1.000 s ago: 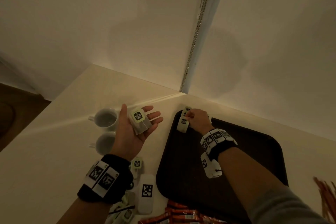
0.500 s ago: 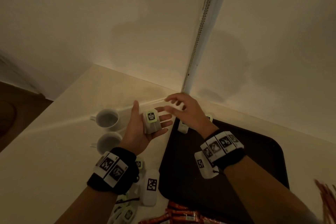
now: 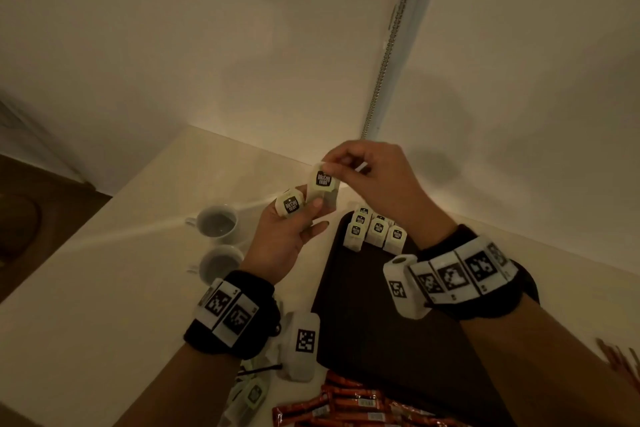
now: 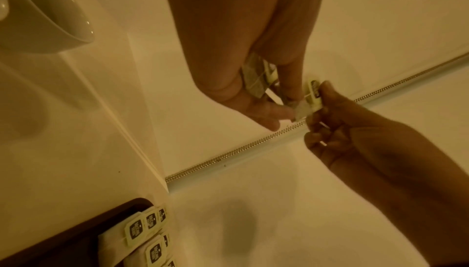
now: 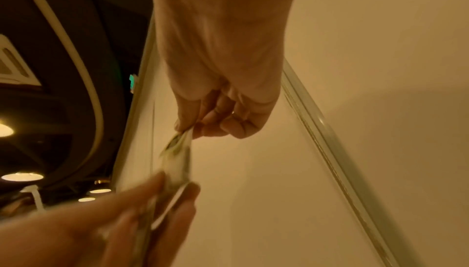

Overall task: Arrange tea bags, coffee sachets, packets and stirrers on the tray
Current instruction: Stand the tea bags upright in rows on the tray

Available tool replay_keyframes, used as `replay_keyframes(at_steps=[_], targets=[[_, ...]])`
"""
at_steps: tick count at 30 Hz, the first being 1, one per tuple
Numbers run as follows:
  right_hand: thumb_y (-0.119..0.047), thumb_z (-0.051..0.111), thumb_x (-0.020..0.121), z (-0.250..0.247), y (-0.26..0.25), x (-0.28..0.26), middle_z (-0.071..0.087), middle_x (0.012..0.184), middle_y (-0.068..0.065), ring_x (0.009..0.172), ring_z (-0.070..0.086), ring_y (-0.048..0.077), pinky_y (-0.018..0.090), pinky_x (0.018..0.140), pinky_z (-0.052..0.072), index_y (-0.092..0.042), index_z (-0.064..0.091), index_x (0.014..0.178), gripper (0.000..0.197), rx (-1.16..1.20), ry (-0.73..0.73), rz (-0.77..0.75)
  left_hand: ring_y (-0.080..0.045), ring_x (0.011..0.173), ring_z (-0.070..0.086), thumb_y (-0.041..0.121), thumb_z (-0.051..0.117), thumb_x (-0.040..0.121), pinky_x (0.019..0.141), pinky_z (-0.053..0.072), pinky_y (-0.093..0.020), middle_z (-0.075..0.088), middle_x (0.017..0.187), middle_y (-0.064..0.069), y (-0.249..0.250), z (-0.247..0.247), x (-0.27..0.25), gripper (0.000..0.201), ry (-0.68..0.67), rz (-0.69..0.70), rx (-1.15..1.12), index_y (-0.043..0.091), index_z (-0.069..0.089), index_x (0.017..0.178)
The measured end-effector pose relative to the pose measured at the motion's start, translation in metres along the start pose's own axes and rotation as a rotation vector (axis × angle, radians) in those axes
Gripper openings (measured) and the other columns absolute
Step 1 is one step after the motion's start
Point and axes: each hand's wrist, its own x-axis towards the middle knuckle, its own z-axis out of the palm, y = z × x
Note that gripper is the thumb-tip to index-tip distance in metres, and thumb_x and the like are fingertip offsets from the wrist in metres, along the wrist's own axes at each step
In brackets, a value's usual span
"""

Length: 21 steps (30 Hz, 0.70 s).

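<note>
Your left hand (image 3: 282, 239) is palm up above the counter (image 3: 114, 288), just left of the tray (image 3: 363, 329). Its fingers are curled around two tea bags. One tea bag (image 3: 291, 206) lies on your fingers with its dark label facing up. Your thumb (image 3: 311, 210) presses on the bottom of the other tea bag (image 3: 323, 184), which sticks up higher.

Your right hand (image 3: 377, 184) comes in from above. Its thumb and first finger pinch the top edge of the higher tea bag, right at the tag. The other fingers of that hand are curled in. So both hands touch this one bag: your left thumb at the bottom and your right fingertips at the top. The right wrist view shows the same pinch, with the bag (image 5: 177, 151) hanging down from your fingertips (image 5: 186, 128) to your left hand (image 5: 121, 217). That view is blurry.

A bunch of tea bags (image 3: 375, 230) sits in the far left corner of the tray, close together in rows, labels up.

Two white cups (image 3: 218, 225) stand on the counter to the left of your left hand. Orange sachets (image 3: 346, 406) lie at the near edge of the tray. More tea bags (image 3: 254, 395) lie on the counter under your left wrist.
</note>
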Motion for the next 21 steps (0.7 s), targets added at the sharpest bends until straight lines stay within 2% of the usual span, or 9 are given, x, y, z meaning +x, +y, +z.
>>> replay_keyframes(at_steps=[2, 5, 9, 12, 16, 18, 21], targets=[[-0.022, 0.072, 0.081, -0.007, -0.015, 0.002, 0.065, 0.067, -0.007, 0.063, 0.056, 0.002, 0.007, 0.057, 0.04, -0.013, 0.072, 0.081, 0.009, -0.03, -0.004, -0.043, -0.012, 0.083, 0.07, 0.008, 0.059, 0.084, 0.061, 0.052, -0.018, 0.073, 0.086, 0.002, 0.001, 0.003, -0.002, 0.015, 0.0, 0.035, -0.022, 0.015, 0.062, 0.096], [-0.029, 0.071, 0.082, -0.013, -0.028, 0.003, 0.064, 0.066, -0.002, 0.062, 0.057, 0.012, 0.011, 0.055, 0.041, -0.013, 0.069, 0.077, 0.017, -0.096, -0.002, -0.063, -0.011, 0.084, 0.07, 0.015, 0.061, 0.076, 0.061, 0.052, -0.017, 0.073, 0.089, 0.003, 0.003, 0.01, -0.007, 0.026, -0.048, 0.056, -0.032, 0.012, 0.061, 0.103], [-0.035, 0.065, 0.086, -0.016, -0.036, 0.002, 0.054, 0.055, -0.01, 0.052, 0.051, 0.008, 0.012, 0.052, 0.038, -0.015, 0.065, 0.073, 0.024, -0.263, -0.025, -0.082, -0.012, 0.082, 0.069, 0.022, 0.057, 0.077, 0.057, 0.051, -0.016, 0.074, 0.091, 0.003, 0.004, 0.019, -0.014, 0.024, -0.133, -0.002, -0.042, 0.014, 0.064, 0.098], [-0.039, 0.058, 0.09, -0.018, -0.041, 0.002, 0.047, 0.05, -0.011, 0.047, 0.046, 0.004, 0.017, 0.051, 0.034, -0.02, 0.06, 0.067, 0.03, -0.396, -0.03, -0.086, -0.015, 0.084, 0.067, 0.028, 0.056, 0.078, 0.054, 0.05, -0.016, 0.073, 0.091, 0.003, 0.004, 0.022, -0.018, 0.022, -0.136, -0.044, -0.112, 0.015, 0.063, 0.094], [-0.039, 0.055, 0.092, -0.021, -0.044, 0.002, 0.036, 0.042, -0.008, 0.041, 0.037, 0.007, 0.021, 0.049, 0.029, -0.028, 0.041, 0.05, 0.045, -0.413, -0.05, -0.082, -0.011, 0.072, 0.068, 0.027, 0.057, 0.076, 0.047, 0.048, -0.014, 0.072, 0.085, 0.003, 0.006, 0.026, -0.021, 0.02, -0.091, -0.083, -0.261, 0.015, 0.062, 0.091], [-0.044, 0.054, 0.092, -0.022, -0.043, 0.0, 0.039, 0.042, -0.005, 0.041, 0.039, 0.009, 0.023, 0.049, 0.03, -0.024, 0.047, 0.049, 0.048, -0.391, -0.059, -0.071, -0.009, 0.063, 0.066, 0.023, 0.059, 0.076, 0.045, 0.047, -0.012, 0.07, 0.077, 0.003, 0.007, 0.027, -0.021, 0.013, -0.058, -0.084, -0.3, 0.015, 0.061, 0.086], [-0.051, 0.057, 0.086, -0.024, -0.041, -0.003, 0.052, 0.052, -0.006, 0.049, 0.05, 0.008, 0.022, 0.05, 0.038, -0.017, 0.066, 0.071, 0.038, -0.312, -0.075, -0.033, -0.009, 0.059, 0.064, 0.018, 0.06, 0.076, 0.046, 0.048, -0.013, 0.068, 0.073, 0.001, 0.009, 0.027, -0.021, 0.005, -0.041, -0.06, -0.317, 0.017, 0.061, 0.08]])
